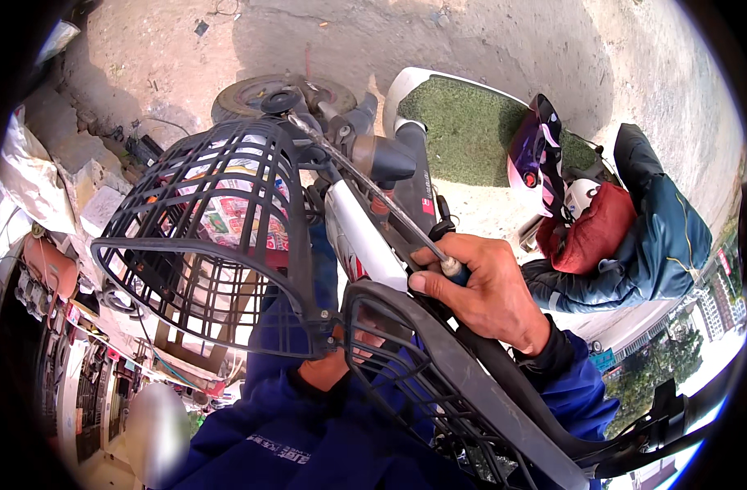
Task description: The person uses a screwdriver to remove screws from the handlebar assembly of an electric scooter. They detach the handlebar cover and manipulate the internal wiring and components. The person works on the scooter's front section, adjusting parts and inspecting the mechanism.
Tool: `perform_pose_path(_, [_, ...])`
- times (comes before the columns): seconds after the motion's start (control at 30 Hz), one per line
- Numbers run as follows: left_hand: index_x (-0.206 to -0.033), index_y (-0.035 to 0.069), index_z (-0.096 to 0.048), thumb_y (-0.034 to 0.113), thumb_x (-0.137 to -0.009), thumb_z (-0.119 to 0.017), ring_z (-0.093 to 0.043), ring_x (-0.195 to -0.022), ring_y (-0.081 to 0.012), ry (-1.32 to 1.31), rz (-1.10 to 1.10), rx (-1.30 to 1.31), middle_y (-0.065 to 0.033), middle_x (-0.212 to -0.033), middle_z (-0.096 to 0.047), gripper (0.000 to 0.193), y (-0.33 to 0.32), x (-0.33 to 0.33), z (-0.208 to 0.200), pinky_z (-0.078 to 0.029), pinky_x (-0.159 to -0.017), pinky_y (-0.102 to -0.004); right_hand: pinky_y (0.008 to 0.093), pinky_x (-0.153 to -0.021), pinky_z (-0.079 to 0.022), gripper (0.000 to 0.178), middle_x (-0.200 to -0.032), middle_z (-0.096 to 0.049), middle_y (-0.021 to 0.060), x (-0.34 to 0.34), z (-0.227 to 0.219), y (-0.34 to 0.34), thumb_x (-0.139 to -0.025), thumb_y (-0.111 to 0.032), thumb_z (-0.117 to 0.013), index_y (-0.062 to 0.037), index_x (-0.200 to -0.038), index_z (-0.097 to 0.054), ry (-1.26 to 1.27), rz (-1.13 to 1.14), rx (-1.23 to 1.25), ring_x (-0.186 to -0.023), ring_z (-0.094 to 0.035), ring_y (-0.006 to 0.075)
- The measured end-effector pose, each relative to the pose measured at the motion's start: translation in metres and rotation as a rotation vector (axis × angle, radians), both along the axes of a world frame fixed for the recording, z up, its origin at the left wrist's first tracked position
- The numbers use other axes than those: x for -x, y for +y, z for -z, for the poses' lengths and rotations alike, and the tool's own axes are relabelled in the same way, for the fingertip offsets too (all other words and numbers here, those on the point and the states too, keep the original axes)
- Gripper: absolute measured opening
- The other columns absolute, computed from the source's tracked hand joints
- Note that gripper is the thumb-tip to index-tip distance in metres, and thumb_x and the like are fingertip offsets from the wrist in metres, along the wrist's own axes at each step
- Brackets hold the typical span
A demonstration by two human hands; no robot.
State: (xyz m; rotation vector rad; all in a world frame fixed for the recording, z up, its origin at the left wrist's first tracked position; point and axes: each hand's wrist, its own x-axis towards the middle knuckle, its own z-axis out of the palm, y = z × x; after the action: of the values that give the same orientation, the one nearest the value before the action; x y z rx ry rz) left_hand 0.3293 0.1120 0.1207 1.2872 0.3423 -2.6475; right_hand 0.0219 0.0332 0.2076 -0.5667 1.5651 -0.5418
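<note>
The right hand [492, 290] holds a long screwdriver [373, 192] in a closed grip, its shaft angled up to the bike's front fitting. The left hand [324, 367], behind the black basket [202, 245], probably steadies it; its grip is hidden.

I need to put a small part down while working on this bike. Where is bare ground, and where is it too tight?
Bare concrete ground lies beyond the front wheel and the green mat. It is crowded around the black wire basket, where the right hand holds a long screwdriver, and the left hand sits behind the mesh.
</note>
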Motion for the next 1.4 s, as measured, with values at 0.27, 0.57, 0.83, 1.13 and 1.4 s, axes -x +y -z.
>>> perform_pose_path(0.27, [-0.138,0.003,-0.061,0.022,-0.095,-0.083,-0.072,-0.116,-0.0273,0.02,0.033,-0.008,-0.0121,-0.128,-0.07,0.052,-0.003,0.001,-0.004,-0.059,-0.103,-0.0419,0.0449,-0.066,-0.057,0.031,-0.081,-0.072,0.0168,-0.005,-0.006,-0.014,-0.085,-0.025,-0.088,-0.0003,-0.097,-0.076,0.128,-0.133,-0.005,-0.074,-0.073,0.0389])
perform_pose_path(0.57, [-0.143,0.002,-0.059,0.017,-0.092,-0.086,-0.071,-0.121,-0.0298,0.052,0.037,0.037,-0.0142,-0.135,-0.069,0.059,-0.008,-0.002,-0.016,-0.057,-0.111,-0.0447,0.0464,-0.057,-0.054,0.036,-0.075,-0.069,0.0183,-0.022,-0.008,-0.029,-0.083,-0.027,-0.089,0.0,-0.09,-0.066,0.266,-0.223,-0.055,-0.065,-0.071,0.0384])
perform_pose_path(0.83, [-0.145,0.004,-0.056,0.018,-0.097,-0.08,-0.068,-0.128,-0.0277,0.014,-0.247,-0.235,-0.0129,-0.136,-0.068,0.056,-0.013,0.023,-0.026,-0.056,-0.111,-0.0448,0.042,-0.053,-0.052,0.03,-0.077,-0.067,0.0138,-0.029,-0.011,-0.036,-0.084,-0.019,-0.089,-0.0012,-0.094,-0.067,0.291,-0.392,0.023,-0.06,-0.068,0.0322])
perform_pose_path(1.13, [-0.153,0.004,-0.047,0.01,-0.094,-0.082,-0.064,-0.134,-0.0304,0.081,-0.171,-0.126,-0.0136,-0.144,-0.064,0.069,-0.005,0.014,-0.025,-0.054,-0.116,-0.0479,0.0413,-0.053,-0.052,0.031,-0.075,-0.063,0.0097,-0.024,-0.01,-0.032,-0.083,-0.02,-0.091,-0.0027,-0.096,-0.068,0.278,-0.388,0.072,-0.061,-0.067,0.0289])
perform_pose_path(1.4, [-0.129,-0.002,-0.064,0.016,-0.098,-0.078,-0.075,-0.106,-0.0295,0.072,-0.201,-0.02,-0.0162,-0.112,-0.075,0.039,0.016,0.0,-0.006,-0.062,-0.096,-0.0459,0.0401,-0.058,-0.052,0.023,-0.077,-0.069,0.0121,0.015,-0.021,-0.023,-0.085,-0.018,-0.091,-0.0034,-0.096,-0.077,0.193,-0.33,0.006,-0.067,-0.069,0.0309])
